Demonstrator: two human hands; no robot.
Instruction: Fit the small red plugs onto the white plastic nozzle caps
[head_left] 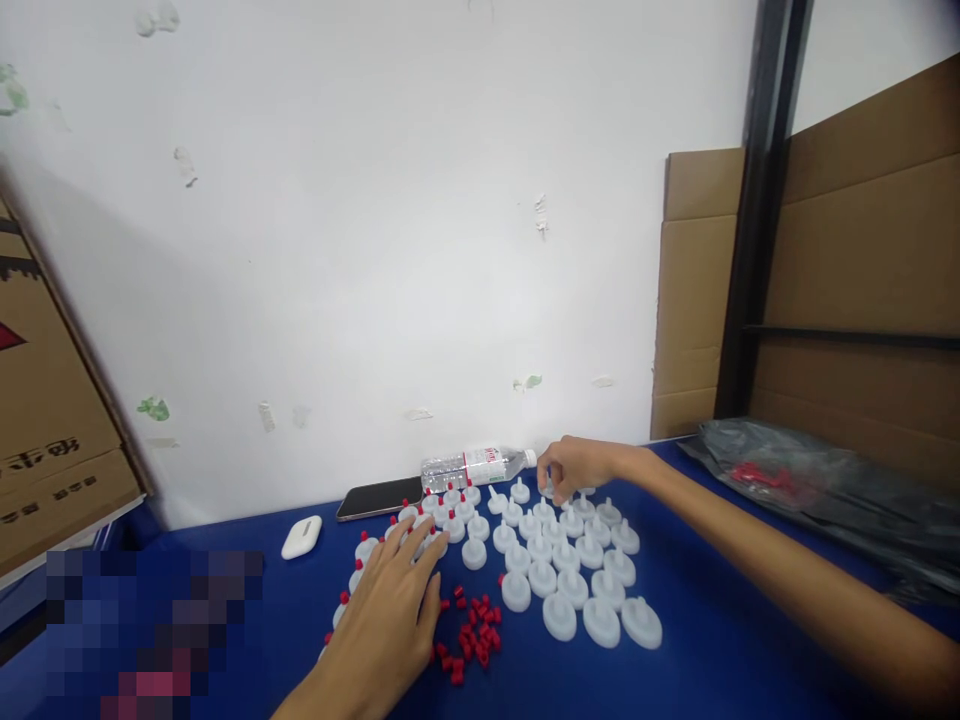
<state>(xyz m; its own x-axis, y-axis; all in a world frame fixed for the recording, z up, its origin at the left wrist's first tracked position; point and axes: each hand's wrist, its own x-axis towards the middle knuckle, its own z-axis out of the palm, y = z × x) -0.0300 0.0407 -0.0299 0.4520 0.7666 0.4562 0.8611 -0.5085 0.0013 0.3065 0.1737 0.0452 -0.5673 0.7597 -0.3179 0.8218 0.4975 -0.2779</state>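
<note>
White spout caps (559, 620) stand clustered on the blue counter (705, 675), right of and beyond a loose scatter of small red tips (484, 637). The left hand (401, 597) spreads unclenched fingers over red-tipped spout caps (366, 551). The right hand (576, 464) curls down at the cluster's far edge, beside a clear plastic bottle (484, 467); whether it grips a cap, I cannot tell.
</note>
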